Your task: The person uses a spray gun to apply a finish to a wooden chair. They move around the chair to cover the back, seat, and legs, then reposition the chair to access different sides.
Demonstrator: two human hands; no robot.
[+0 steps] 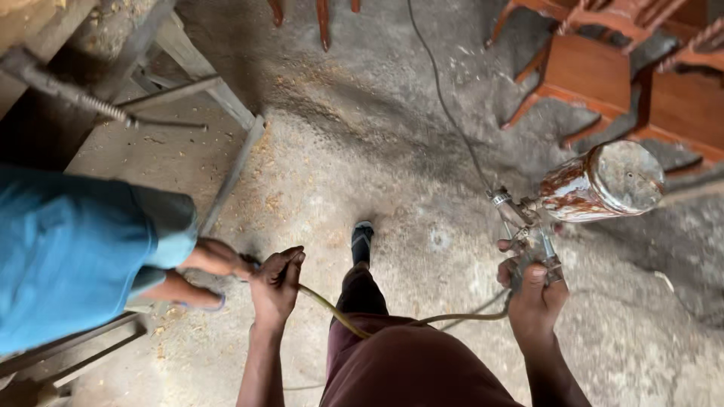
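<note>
Yellow hose runs from the closed left hand across the maroon-clad leg to the spray gun — gripped in the right hand, fingers wrapped around its handle. Its stained metal cup sticks out to the right above the dusty floor — red-brown chairs stand beyond, and a blue-clad person is at left.

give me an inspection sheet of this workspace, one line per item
surface: concrete floor, dusty, sawdust scattered
job's things: spray gun with stained metal cup; yellowish hose
clutter: wood strips on floor at left
grippers: right hand shut on spray gun; left hand shut on hose
cables: hose runs between both hands; thin dark cable across floor
surroundings: reddish wooden chairs upper right; another person's leg in blue at left; wearer's sandalled foot
</note>
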